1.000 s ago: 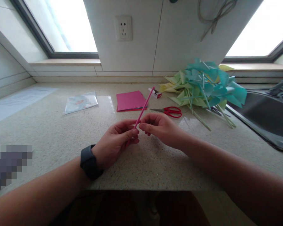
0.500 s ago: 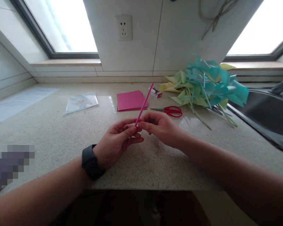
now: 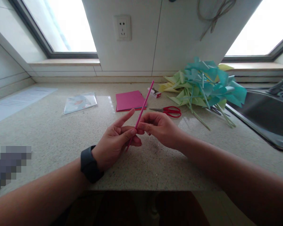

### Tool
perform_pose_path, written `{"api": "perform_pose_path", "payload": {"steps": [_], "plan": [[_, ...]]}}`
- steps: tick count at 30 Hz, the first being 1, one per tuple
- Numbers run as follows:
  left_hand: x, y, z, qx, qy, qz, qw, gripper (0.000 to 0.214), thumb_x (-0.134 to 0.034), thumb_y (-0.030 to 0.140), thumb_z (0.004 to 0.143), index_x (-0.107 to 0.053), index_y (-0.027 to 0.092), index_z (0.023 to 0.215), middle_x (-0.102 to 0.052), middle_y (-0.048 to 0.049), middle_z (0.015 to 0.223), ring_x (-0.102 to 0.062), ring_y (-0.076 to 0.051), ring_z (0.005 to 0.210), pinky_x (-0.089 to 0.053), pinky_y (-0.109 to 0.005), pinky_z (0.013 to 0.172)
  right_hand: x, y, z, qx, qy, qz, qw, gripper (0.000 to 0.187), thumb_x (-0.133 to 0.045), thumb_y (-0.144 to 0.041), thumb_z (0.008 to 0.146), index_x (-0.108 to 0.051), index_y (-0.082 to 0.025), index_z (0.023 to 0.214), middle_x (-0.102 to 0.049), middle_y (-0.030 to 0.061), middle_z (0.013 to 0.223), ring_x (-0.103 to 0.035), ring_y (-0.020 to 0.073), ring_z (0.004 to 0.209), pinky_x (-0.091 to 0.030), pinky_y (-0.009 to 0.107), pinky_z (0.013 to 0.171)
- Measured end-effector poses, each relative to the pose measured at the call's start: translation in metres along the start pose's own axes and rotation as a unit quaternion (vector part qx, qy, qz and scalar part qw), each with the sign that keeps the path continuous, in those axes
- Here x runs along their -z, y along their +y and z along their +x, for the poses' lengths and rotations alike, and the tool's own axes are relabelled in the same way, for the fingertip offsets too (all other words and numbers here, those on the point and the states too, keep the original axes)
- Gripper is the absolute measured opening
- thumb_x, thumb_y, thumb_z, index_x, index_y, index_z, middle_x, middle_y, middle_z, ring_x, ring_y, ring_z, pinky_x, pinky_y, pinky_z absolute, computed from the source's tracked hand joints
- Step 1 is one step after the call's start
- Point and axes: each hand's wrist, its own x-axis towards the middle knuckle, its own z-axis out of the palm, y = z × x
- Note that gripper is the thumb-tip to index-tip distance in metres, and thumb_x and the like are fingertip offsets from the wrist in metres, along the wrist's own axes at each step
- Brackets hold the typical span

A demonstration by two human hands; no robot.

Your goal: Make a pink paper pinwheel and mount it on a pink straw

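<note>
Between both hands a thin pink stick (image 3: 142,113), slim as a drinking straw, slants up and to the right. My left hand (image 3: 121,133), with a dark watch on the wrist, pinches its lower part between thumb and fingers; the index finger is raised away from it. At nearly the same spot my right hand (image 3: 159,128) has thumb and fingertips pinched against the stick. The exact contact of the right fingertips is partly hidden. Just beyond the hands lie a stack of square coloured paper (image 3: 130,99), pink on top, and red-handled scissors (image 3: 171,111).
A small open box (image 3: 156,93) stands behind the scissors. Blue, green and yellow paper pinwheels (image 3: 205,81) are heaped at the back right, beside a metal sink (image 3: 261,110). A clear packet (image 3: 80,103) and a printed sheet (image 3: 21,100) lie on the left.
My left index finger has lifted away from the stick and now points upward. The stick has shifted slightly; my right hand keeps its pinch.
</note>
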Motion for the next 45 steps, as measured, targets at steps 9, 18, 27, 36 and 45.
{"api": "perform_pose_path", "payload": {"steps": [9, 18, 27, 36, 45], "plan": [[0.005, -0.001, -0.002, 0.026, -0.070, 0.002, 0.997, 0.083, -0.071, 0.024, 0.093, -0.023, 0.041, 0.159, -0.080, -0.0032, 0.095, -0.073, -0.013, 0.063, -0.058, -0.021, 0.058, 0.000, 0.004, -0.001, -0.006, -0.017, 0.047, 0.999, 0.016, -0.074, -0.032, 0.084, -0.065, -0.018, 0.082, -0.063, -0.0026, 0.073, -0.056, 0.0112, 0.067, -0.043, 0.025, 0.061], [0.004, -0.003, -0.004, 0.062, -0.077, 0.045, 0.994, 0.082, -0.071, 0.031, 0.094, -0.021, 0.033, 0.159, -0.081, -0.0091, 0.104, -0.077, -0.020, 0.087, -0.057, -0.032, 0.082, 0.009, 0.004, -0.003, -0.004, -0.037, 0.014, 0.999, 0.028, -0.077, -0.044, 0.082, -0.068, -0.018, 0.077, -0.064, -0.0016, 0.070, -0.057, 0.0123, 0.065, -0.046, 0.027, 0.062], [0.004, -0.007, -0.003, 0.071, -0.122, 0.099, 0.985, 0.026, -0.068, 0.041, 0.094, -0.068, 0.016, 0.104, -0.081, -0.0109, 0.097, -0.076, -0.019, 0.087, -0.055, -0.029, 0.079, 0.011, 0.001, -0.003, 0.004, -0.043, -0.001, 0.999, 0.034, -0.078, -0.051, 0.081, -0.069, -0.018, 0.075, -0.065, 0.0000, 0.072, -0.058, 0.0136, 0.068, -0.046, 0.027, 0.063], [0.003, -0.001, -0.005, 0.099, -0.173, 0.088, 0.976, 0.030, -0.063, 0.043, 0.097, -0.077, 0.016, 0.099, -0.079, -0.0124, 0.106, -0.073, -0.022, 0.097, -0.053, -0.034, 0.088, 0.009, -0.005, -0.006, 0.024, -0.086, 0.041, 0.995, 0.027, -0.075, -0.042, 0.086, -0.068, -0.018, 0.076, -0.063, -0.0008, 0.070, -0.059, 0.0120, 0.063, -0.047, 0.025, 0.059], [-0.001, 0.000, -0.002, 0.015, -0.085, 0.211, 0.974, 0.020, -0.069, 0.037, 0.091, -0.077, 0.019, 0.087, -0.073, -0.0034, 0.085, -0.062, -0.018, 0.083, -0.046, -0.030, 0.082, 0.009, -0.003, -0.005, 0.022, -0.047, 0.014, 0.999, 0.030, -0.077, -0.044, 0.084, -0.066, -0.017, 0.075, -0.062, -0.0012, 0.070, -0.058, 0.0119, 0.063, -0.046, 0.026, 0.060]]}}
